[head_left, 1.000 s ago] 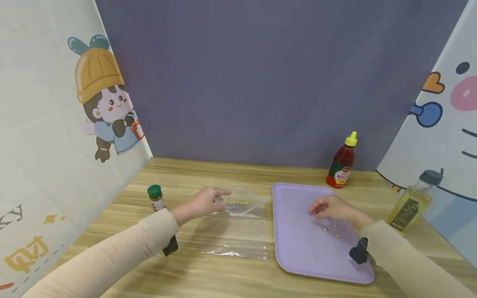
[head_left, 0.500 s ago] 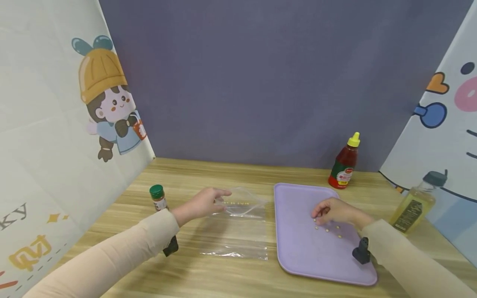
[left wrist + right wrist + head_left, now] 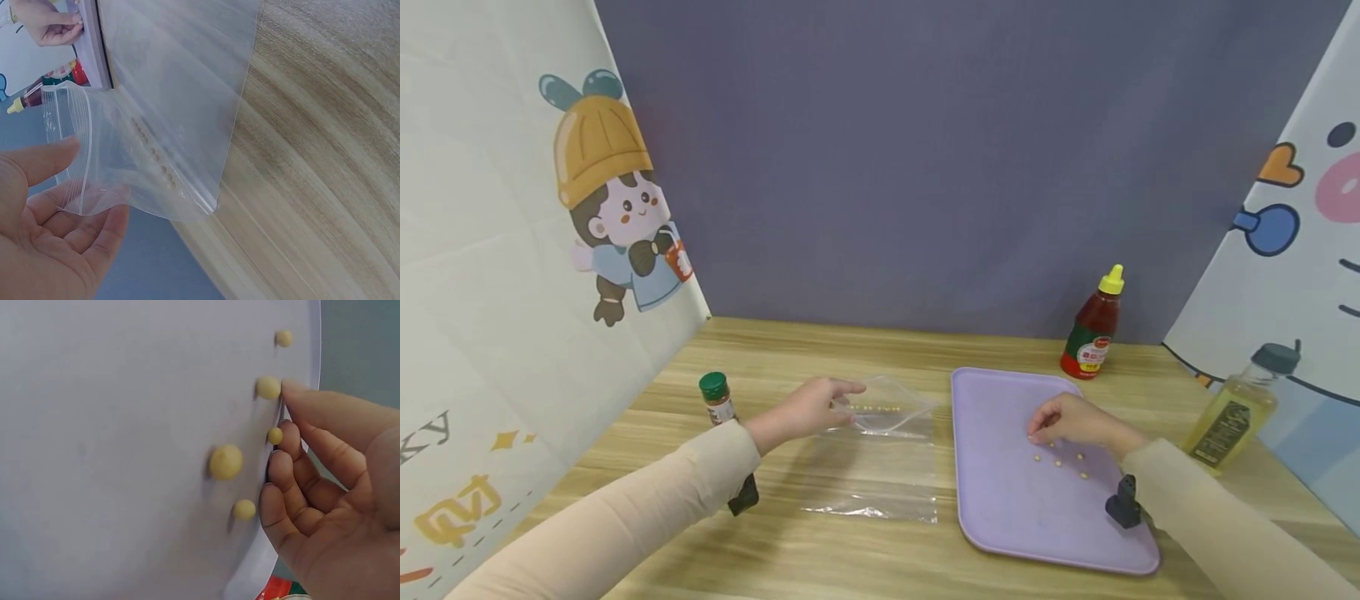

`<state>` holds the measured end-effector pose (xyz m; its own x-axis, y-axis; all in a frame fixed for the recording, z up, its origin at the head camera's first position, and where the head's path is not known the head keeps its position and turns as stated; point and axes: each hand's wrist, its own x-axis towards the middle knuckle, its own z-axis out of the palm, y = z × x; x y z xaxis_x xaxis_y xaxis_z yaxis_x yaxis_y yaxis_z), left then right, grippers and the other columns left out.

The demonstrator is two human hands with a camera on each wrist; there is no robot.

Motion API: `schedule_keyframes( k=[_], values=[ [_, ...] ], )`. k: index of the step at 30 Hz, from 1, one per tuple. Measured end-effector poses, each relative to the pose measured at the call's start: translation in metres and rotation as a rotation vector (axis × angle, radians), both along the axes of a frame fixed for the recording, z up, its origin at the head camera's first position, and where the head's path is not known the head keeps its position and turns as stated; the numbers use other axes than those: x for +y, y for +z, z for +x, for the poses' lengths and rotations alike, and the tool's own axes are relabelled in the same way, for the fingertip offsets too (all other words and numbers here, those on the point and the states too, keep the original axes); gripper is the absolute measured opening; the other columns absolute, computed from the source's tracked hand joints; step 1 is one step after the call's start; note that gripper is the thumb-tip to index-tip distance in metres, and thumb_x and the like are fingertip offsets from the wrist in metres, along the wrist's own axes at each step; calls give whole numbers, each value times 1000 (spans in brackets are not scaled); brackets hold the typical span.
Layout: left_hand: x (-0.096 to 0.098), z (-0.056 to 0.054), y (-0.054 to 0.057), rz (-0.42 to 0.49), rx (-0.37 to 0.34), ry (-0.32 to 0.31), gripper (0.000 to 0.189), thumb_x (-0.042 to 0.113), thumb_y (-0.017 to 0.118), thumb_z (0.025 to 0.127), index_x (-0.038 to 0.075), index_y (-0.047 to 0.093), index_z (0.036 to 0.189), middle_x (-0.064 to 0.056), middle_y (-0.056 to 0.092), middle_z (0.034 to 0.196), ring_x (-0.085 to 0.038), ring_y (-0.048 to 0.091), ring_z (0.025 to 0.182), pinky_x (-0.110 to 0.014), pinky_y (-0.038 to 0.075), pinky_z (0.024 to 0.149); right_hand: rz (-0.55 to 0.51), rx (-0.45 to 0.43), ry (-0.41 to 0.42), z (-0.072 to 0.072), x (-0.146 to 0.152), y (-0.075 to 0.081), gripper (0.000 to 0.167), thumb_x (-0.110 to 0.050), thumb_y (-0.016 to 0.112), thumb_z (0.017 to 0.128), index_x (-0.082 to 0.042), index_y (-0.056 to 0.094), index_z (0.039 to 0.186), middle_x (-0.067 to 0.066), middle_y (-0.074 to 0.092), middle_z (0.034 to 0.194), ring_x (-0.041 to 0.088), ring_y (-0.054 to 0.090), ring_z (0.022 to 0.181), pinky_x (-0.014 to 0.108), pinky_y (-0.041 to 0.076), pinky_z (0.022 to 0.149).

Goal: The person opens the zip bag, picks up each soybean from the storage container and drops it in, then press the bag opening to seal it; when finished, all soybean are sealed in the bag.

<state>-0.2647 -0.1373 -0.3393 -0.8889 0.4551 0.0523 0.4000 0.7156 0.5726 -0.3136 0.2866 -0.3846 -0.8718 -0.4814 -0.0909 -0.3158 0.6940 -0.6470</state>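
Note:
My left hand [image 3: 811, 408] holds the mouth of a clear zip-top bag [image 3: 872, 467], thumb on one side and fingers on the other, as the left wrist view shows. The bag lies mostly flat, its mouth raised and gaping, with a row of small soybeans [image 3: 164, 169] inside. On the purple tray [image 3: 1015, 517] my right hand [image 3: 1071, 423] has thumb and forefinger tips together, pinching a soybean that is hidden between them. Several loose soybeans [image 3: 225, 462] lie on the tray beside these fingers; the other fingers are curled.
A red sauce bottle [image 3: 1091, 333] with a yellow cap stands behind the tray. An oil bottle [image 3: 1232, 421] stands right of it, close to the right forearm. A green-capped spice jar [image 3: 717, 397] is behind the left forearm. A dark cloth [image 3: 880, 167] hangs behind the table.
My right hand has come down slightly to the tray, and its fingertips have closed over a soybean that showed beneath them. The left hand and the bag stay put.

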Motion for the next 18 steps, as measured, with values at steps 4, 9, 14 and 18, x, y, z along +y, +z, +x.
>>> schedule_keyframes(
  k=[4,9,14,18],
  values=[
    [1,1,0,-4,5,6,52,8,70,86,3,54,136,-22,63,125,-30,66,104,-33,59,81,7,-6,-5,-1,-1,0,14,-16,75,83,-3,73,88,3,70,83,12,55,74,23,50,65],
    [1,1,0,-3,9,1,52,8,70,86,3,55,135,-22,64,124,-30,66,103,-33,59,81,-8,-5,-58,0,0,3,15,-16,71,87,-3,73,93,4,69,84,13,56,75,24,51,66],
    [1,2,1,5,10,-3,52,7,69,86,1,54,135,-22,63,126,-31,66,104,-34,59,82,-144,46,-86,0,-3,9,17,-12,68,87,4,70,93,8,71,83,10,60,71,22,53,65],
    [2,2,0,-8,20,-5,51,7,69,87,1,54,135,-21,61,129,-32,65,107,-36,59,84,-214,58,-85,3,-12,16,17,-13,68,88,3,68,93,10,73,90,10,65,79,21,56,71]
  ],
)
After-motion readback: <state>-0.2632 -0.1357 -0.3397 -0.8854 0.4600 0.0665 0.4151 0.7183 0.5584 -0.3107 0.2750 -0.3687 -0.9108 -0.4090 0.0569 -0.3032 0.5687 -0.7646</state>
